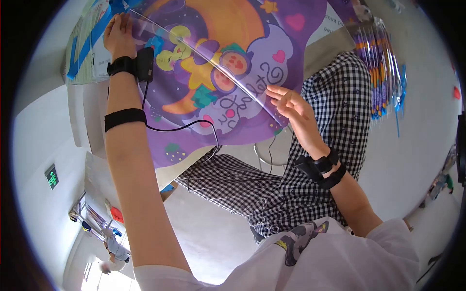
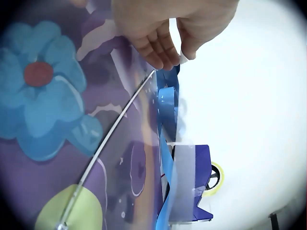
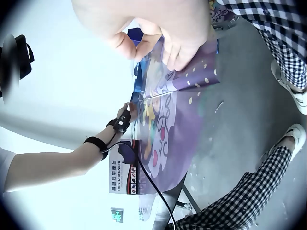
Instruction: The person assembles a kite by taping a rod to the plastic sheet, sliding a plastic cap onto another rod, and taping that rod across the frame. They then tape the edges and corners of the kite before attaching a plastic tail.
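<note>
A purple printed sheet (image 1: 165, 138) with a moon and a cartoon animal lies before me. Diagonally across it runs a thin pale rod (image 2: 113, 127). My left hand (image 1: 120, 38) is at the rod's far end, beside blue ribbon (image 2: 167, 103). In the left wrist view its thumb and fingertips pinch a small whitish piece (image 2: 183, 58), like tape. Toward the rod's near end is my right hand (image 1: 298, 114), its fingers loosely bent at the sheet. The right wrist view shows the thumb and index tips close together, the other fingertips over the sheet.
Beyond the left hand stands a purple tape dispenser (image 2: 202, 163) near a yellow tape roll (image 2: 218, 179). A printed dispenser box (image 3: 125, 172) stands at the table side. Bagged purple sticks (image 1: 378, 72) lie to my right. A black cable (image 1: 182, 125) trails from the left wrist across the sheet.
</note>
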### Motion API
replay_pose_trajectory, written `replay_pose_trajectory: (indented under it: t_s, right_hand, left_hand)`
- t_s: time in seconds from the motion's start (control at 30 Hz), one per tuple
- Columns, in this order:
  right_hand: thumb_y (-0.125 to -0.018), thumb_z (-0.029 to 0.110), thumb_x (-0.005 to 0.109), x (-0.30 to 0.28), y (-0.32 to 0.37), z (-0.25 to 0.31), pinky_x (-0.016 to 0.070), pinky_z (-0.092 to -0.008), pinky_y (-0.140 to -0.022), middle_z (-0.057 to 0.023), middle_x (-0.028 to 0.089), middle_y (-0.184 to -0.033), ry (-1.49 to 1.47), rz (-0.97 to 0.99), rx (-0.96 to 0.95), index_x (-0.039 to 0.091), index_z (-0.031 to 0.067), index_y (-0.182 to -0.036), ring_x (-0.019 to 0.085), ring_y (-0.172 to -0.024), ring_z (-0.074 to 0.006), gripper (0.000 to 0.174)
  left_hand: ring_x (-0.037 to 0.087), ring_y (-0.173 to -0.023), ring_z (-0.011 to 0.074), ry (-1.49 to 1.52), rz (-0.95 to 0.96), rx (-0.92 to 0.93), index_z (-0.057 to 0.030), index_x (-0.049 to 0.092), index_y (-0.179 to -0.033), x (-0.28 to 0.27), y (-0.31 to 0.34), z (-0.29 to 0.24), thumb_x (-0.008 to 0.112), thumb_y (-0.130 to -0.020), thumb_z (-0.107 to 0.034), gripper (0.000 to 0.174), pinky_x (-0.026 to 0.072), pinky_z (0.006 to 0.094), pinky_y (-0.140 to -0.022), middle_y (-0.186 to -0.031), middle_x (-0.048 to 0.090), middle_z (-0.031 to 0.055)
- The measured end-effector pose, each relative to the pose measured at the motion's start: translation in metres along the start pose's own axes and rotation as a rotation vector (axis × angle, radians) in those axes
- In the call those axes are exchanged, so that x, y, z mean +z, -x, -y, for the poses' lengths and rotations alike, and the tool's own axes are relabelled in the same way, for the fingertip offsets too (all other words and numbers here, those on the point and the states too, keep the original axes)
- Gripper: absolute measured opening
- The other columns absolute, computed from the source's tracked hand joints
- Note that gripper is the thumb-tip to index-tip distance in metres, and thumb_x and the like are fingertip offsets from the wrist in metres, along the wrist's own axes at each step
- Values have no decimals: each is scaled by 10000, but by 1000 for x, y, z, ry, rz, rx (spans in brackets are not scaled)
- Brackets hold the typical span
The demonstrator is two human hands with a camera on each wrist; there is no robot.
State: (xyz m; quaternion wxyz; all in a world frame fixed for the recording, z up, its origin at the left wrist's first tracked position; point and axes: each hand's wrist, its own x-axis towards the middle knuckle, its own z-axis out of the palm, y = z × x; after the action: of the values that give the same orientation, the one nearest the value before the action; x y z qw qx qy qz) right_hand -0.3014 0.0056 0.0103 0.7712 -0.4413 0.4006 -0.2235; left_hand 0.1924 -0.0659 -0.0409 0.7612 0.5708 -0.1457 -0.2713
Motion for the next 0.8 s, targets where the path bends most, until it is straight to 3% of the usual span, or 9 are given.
replay_pose_trajectory:
  t_s: [0.33, 0.43, 0.53, 0.63, 0.8]
  right_hand:
    - [-975, 133, 569, -6, -3, 9, 370, -449, -1113, -185, 479, -1407, 54, 12, 10, 548, 58, -926, 452, -1355, -315, 92]
    - [-973, 137, 576, -6, -4, 9, 383, -441, -1097, -184, 466, -1415, 64, 6, 12, 558, 49, -939, 454, -1355, -313, 96]
    - [-972, 129, 578, -3, -4, 9, 381, -439, -1098, -184, 463, -1412, 84, 0, 5, 564, 45, -949, 456, -1349, -308, 88]
    - [-970, 116, 577, 0, -2, 12, 376, -438, -1103, -180, 461, -1407, 110, -12, -1, 567, 43, -947, 453, -1347, -299, 77]
    - [-966, 115, 589, 0, 0, 17, 385, -384, -1080, -156, 500, -1371, 178, -32, -47, 573, 40, -931, 462, -1331, -264, 84]
  left_hand:
    - [667, -979, 300, 33, 10, 74, 81, 604, -1091, 0, -5, 11, 633, -926, 3, 185, 593, 393, -896, -1043, 657, 182]
    - [645, -1055, 299, 14, 5, 67, 77, 599, -1121, 1, -4, 10, 638, -930, -9, 213, 547, 418, -974, -1075, 657, 188]
    - [650, -1039, 292, 41, -6, 54, 67, 600, -1131, 0, -7, 10, 645, -927, -16, 224, 550, 415, -970, -1053, 662, 176]
    - [667, -929, 283, 119, -35, 35, 71, 629, -1068, -2, -13, 12, 664, -902, 6, 181, 602, 372, -857, -1017, 662, 176]
    - [657, -960, 263, 90, -117, -12, 15, 642, -1083, 17, -2, -1, 692, -888, -32, 206, 575, 365, -830, -1042, 674, 113]
